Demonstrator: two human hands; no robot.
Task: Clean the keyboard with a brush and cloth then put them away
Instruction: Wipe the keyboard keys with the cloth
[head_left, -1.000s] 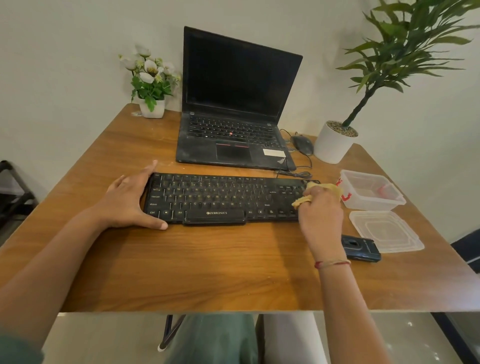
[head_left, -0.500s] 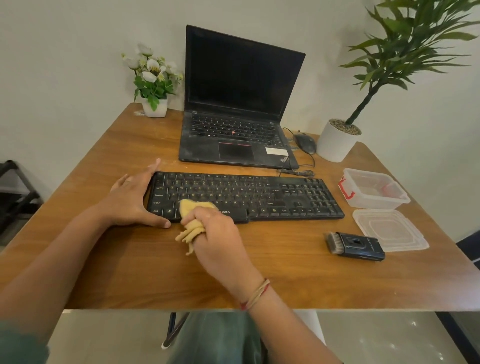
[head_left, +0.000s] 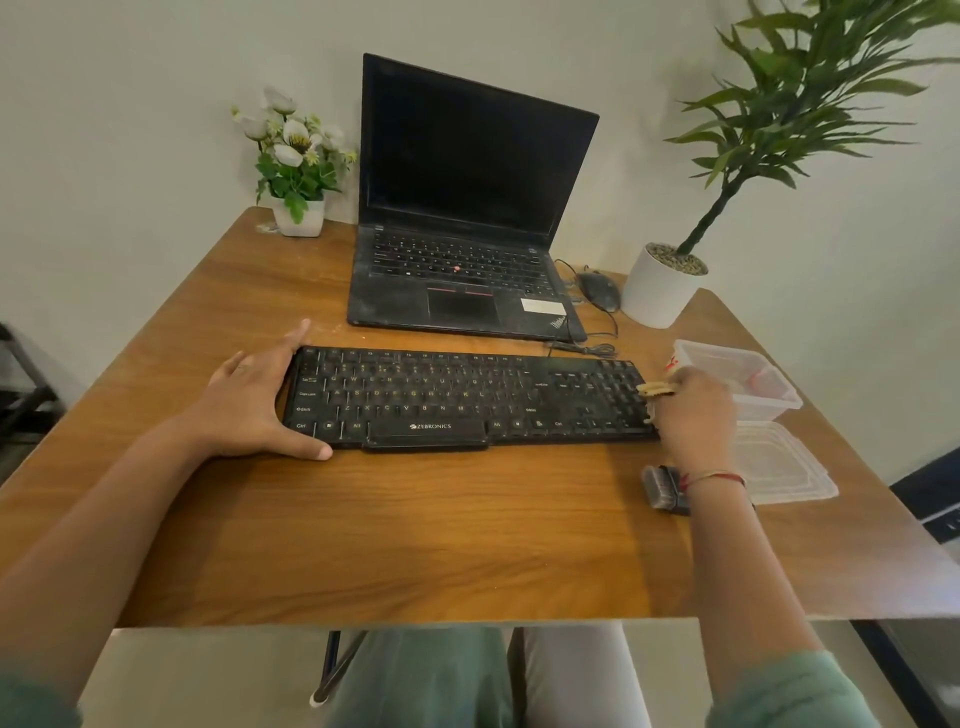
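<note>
A black keyboard (head_left: 457, 397) lies across the middle of the wooden table (head_left: 415, 540). My left hand (head_left: 254, 402) holds its left end, thumb along the front edge and fingers at the back corner. My right hand (head_left: 693, 410) grips a yellow cloth (head_left: 655, 389) at the keyboard's right end, over the number pad; most of the cloth is hidden in the fist. The small black brush (head_left: 662, 488) lies on the table in front of that end, partly hidden under my right wrist.
An open clear plastic box (head_left: 748, 384) stands right of the keyboard, its lid (head_left: 789, 467) in front of it. Behind are an open laptop (head_left: 462, 260), a mouse (head_left: 600, 291), a potted plant (head_left: 662, 291) and a small flower pot (head_left: 298, 213).
My right hand with the cloth swept from the keyboard's right end to its left front and is now back at the right end. My left hand stayed on the left end.
</note>
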